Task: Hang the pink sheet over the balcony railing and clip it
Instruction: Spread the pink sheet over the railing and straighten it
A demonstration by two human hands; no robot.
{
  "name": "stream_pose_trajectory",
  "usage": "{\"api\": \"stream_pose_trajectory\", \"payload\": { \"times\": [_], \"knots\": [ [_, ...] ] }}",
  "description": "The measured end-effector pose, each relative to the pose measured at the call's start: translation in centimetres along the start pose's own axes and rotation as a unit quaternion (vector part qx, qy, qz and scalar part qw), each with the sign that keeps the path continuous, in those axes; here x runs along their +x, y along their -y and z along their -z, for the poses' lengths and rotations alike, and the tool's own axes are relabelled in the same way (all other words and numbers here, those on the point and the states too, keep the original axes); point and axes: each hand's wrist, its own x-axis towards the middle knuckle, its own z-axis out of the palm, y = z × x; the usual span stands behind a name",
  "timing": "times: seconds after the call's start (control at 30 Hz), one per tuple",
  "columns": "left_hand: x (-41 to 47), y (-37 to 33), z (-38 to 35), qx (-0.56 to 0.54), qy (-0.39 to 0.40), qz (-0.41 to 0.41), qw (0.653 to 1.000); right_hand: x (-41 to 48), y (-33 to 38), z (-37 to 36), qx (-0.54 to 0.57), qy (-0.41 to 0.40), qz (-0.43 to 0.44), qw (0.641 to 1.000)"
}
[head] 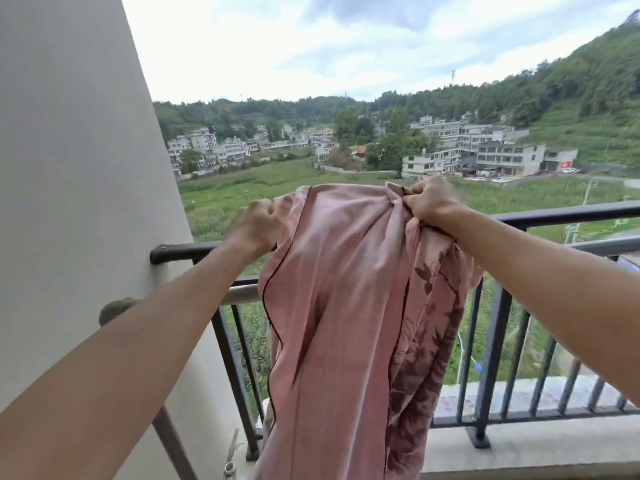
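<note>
Both hands hold the pink sheet [332, 289] up by its top edge. The left hand [254, 225] grips one corner, the right hand [429, 199] the other. The sheet hangs between them, before the balcony railing [554, 216].

A pale wall [69, 168] fills the left; a grey ledge [536, 441] runs along the bottom right, dark balusters [491, 358] rising from it; beyond lie a green field [242, 192], pale blocks of houses [502, 154] and parked cars; wooded hills [554, 88] climb to the right; the sky [311, 39] is overcast, white cloud with grey patches; daylight is soft and even.
</note>
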Motion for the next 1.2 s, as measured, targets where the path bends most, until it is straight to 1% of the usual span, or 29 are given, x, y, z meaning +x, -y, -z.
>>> {"api": "stream_pose_trajectory", "payload": {
  "times": [0.07,0.1,0.13,0.17,0.2,0.23,0.3,0.33,0.4,0.43,0.47,0.53,0.57,0.63,0.73,0.8,0.87,0.93,1.0,1.03,1.1,1.13,1.17,1.2],
  "knots": [
    [-2.9,0.6,-0.7,-0.002,0.092,0.014,0.996,-0.7,-0.9,-1.7,-0.004,0.067,-0.003,0.998],
    [-4.3,1.0,-1.1,0.022,0.120,0.020,0.992,-1.1,-1.2,-2.4,-0.018,0.096,0.000,0.995],
    [-5.3,1.4,-1.3,0.057,0.129,0.019,0.990,-1.4,-1.3,-2.8,-0.037,0.120,0.006,0.992],
    [-6.2,1.7,-1.4,0.081,0.125,0.013,0.989,-1.8,-1.2,-2.9,-0.062,0.140,0.014,0.988],
    [-6.7,1.9,-1.3,0.072,0.117,0.005,0.991,-2.0,-1.0,-2.8,-0.089,0.150,0.023,0.984],
    [-7.0,2.0,-1.0,0.034,0.118,-0.006,0.992,-2.4,-0.7,-2.5,-0.112,0.149,0.037,0.982],
    [-7.8,2.1,-0.3,-0.005,0.131,-0.039,0.991,-3.8,0.2,-1.9,-0.122,0.132,0.100,0.979],
    [-8.3,2.3,-0.1,0.008,0.122,-0.061,0.991,-4.9,1.0,-1.6,-0.096,0.141,0.149,0.974],
    [-9.2,2.5,-0.1,0.023,0.080,-0.098,0.992,-8.0,2.6,-1.4,-0.055,0.200,0.249,0.946],
    [-9.6,2.7,0.0,0.005,0.055,-0.107,0.993,-9.5,3.0,-1.4,-0.075,0.225,0.294,0.926],
    [-9.8,2.9,0.3,-0.019,0.030,-0.108,0.994,-10.6,3.0,-1.7,-0.115,0.230,0.331,0.908],
    [-9.8,3.5,1.4,-0.036,-0.014,-0.094,0.995,-11.8,2.2,-2.2,-0.181,0.186,0.385,0.886],
    [-9.6,3.8,2.1,-0.025,-0.039,-0.084,0.995,-12.1,1.7,-2.3,-0.189,0.158,0.398,0.884],
    [-8.8,4.5,3.5,-0.009,-0.107,-0.057,0.993,-12.4,1.1,-2.2,-0.175,0.120,0.406,0.889],
    [-6.9,4.3,4.9,-0.044,-0.192,-0.018,0.980,-12.5,1.0,-2.2,-0.157,0.071,0.425,0.889],
    [-6.0,4.1,5.1,-0.063,-0.233,0.019,0.970,-12.3,1.1,-2.1,-0.138,0.042,0.427,0.893],
    [-6.0,4.2,4.8,-0.049,-0.234,0.023,0.971,-12.2,1.1,-1.6,-0.124,0.027,0.432,0.893],
    [-6.5,4.5,4.7,-0.013,-0.217,-0.010,0.976,-12.1,0.8,-0.7,-0.118,0.012,0.444,0.888],
    [-6.6,5.5,5.8,0.025,-0.232,-0.021,0.972,-11.4,-0.1,0.9,-0.118,-0.017,0.441,0.889],
    [-6.5,6.5,6.9,0.033,-0.251,-0.001,0.967,-10.8,-0.9,2.1,-0.120,-0.035,0.425,0.897],
    [-6.4,9.6,9.4,0.052,-0.289,0.079,0.953,-9.6,-2.8,4.8,-0.132,-0.077,0.375,0.914],
    [-6.7,11.2,10.5,0.069,-0.286,0.126,0.947,-9.3,-3.6,5.7,-0.140,-0.095,0.350,0.921],
    [-7.2,12.5,11.2,0.090,-0.264,0.165,0.946,-9.3,-3.9,6.1,-0.150,-0.104,0.329,0.926],
    [-7.7,13.3,11.4,0.116,-0.230,0.188,0.948,-9.7,-3.6,5.9,-0.155,-0.095,0.315,0.931]
  ]
}}
